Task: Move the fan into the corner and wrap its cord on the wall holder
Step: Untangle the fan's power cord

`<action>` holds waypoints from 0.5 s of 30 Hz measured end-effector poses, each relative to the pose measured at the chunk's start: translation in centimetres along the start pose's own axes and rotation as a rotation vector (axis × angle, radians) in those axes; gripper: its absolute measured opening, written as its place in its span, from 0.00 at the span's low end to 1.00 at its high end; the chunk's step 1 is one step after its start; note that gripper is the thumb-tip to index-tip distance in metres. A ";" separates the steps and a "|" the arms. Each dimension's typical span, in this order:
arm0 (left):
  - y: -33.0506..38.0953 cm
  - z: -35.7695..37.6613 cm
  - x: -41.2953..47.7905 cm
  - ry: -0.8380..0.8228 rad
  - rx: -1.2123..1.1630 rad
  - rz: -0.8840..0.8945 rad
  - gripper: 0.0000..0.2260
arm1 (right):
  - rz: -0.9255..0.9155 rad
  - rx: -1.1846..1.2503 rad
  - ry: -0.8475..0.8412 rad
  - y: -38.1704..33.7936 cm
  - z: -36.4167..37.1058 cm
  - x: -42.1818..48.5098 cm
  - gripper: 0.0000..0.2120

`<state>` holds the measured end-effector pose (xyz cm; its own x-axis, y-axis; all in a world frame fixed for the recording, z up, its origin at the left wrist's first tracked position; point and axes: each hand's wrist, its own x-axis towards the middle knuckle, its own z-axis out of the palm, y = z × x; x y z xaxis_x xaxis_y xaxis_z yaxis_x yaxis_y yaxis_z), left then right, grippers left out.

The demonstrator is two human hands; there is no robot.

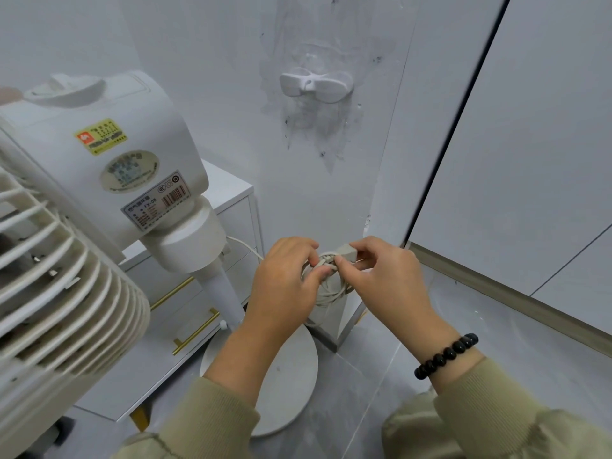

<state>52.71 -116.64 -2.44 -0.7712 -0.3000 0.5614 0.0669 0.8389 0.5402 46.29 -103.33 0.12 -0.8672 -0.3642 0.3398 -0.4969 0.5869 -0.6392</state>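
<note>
A white pedestal fan (109, 167) stands at the left, its grille close to the camera and its round base (291, 376) on the floor near the wall corner. Its white cord (326, 286) is bundled in loops between my hands. My left hand (284, 279) grips the bundle from the left. My right hand (384, 276) pinches the cord just below the plug (346, 252). A white two-armed wall holder (314, 85) is fixed on the wall high above my hands, with nothing wound on it.
A white drawer cabinet (228, 200) with gold handles stands behind the fan against the wall. White panels with a dark seam (463, 104) form the right side. Grey tiled floor (430, 326) lies below. A black bead bracelet (447, 354) is on my right wrist.
</note>
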 end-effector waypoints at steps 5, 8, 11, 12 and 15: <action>0.8 0.2 0.0 0.039 -0.140 -0.052 0.05 | -0.082 -0.178 -0.060 0.2 0.5 -0.6 0.19; 1.0 0.2 0.0 0.032 -0.195 -0.071 0.07 | -0.046 -0.073 -0.107 0.1 0.6 -0.4 0.11; 1.1 0.1 0.0 0.036 -0.268 -0.093 0.07 | 0.035 0.113 -0.123 0.0 0.5 -0.1 0.08; 1.0 0.1 0.1 0.038 -0.289 -0.096 0.06 | 0.076 0.195 -0.105 0.0 0.5 0.1 0.06; 0.8 0.1 0.2 0.032 -0.291 -0.072 0.03 | 0.167 0.432 -0.054 -0.1 -0.2 0.5 0.04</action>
<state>52.59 -116.03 -1.98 -0.7603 -0.3725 0.5321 0.1946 0.6509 0.7338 45.84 -103.45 0.44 -0.9256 -0.3337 0.1784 -0.2809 0.2903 -0.9148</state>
